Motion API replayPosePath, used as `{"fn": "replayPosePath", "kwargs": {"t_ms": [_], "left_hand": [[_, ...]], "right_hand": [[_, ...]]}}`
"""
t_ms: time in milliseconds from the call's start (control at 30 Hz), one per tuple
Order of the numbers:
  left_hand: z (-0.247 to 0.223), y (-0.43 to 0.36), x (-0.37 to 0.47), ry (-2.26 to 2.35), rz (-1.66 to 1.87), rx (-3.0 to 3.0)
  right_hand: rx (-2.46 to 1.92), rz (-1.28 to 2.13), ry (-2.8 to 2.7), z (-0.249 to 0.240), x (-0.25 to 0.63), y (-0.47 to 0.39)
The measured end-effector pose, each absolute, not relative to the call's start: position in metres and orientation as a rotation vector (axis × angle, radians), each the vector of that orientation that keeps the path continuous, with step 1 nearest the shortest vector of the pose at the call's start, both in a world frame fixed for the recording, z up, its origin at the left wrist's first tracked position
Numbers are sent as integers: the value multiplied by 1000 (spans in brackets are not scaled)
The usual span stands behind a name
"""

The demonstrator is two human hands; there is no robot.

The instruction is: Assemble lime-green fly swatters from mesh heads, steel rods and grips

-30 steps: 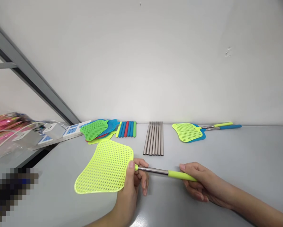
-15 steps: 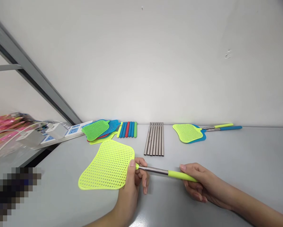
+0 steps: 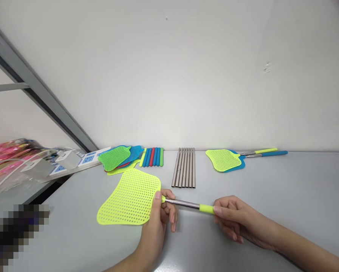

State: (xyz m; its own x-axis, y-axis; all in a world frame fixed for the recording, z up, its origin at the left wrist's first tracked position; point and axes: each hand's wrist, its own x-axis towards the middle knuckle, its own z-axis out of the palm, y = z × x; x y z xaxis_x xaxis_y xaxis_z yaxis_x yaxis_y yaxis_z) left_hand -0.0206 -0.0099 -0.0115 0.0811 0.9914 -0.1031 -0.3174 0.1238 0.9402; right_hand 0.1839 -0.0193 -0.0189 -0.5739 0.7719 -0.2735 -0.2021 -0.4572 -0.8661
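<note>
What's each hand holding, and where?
Yellow fly swatter: left hand at the head's neck end, right hand on the grip.

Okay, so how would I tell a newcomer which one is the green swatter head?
On the gray table, find the white power strip at the left. Just right of it lies a pile of mesh swatter heads. The green swatter head is on top, a true leaf green, while those beneath are blue, red and yellow-green.
</note>
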Motion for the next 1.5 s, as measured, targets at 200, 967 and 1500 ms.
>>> {"fn": "replayPosePath", "kwargs": {"t_ms": [200,967,1500], "left_hand": [[-12,-11,-21,972,1208,898],[-21,6,-23,994,1263,925],[-15,20,-27,965,1150,1019]], "right_hand": [[-897,2084,-1076,-18,182,-18],[-905,2078,-1022,-17,181,-21],[-932,2064,-986,-16,179,-19]]}}
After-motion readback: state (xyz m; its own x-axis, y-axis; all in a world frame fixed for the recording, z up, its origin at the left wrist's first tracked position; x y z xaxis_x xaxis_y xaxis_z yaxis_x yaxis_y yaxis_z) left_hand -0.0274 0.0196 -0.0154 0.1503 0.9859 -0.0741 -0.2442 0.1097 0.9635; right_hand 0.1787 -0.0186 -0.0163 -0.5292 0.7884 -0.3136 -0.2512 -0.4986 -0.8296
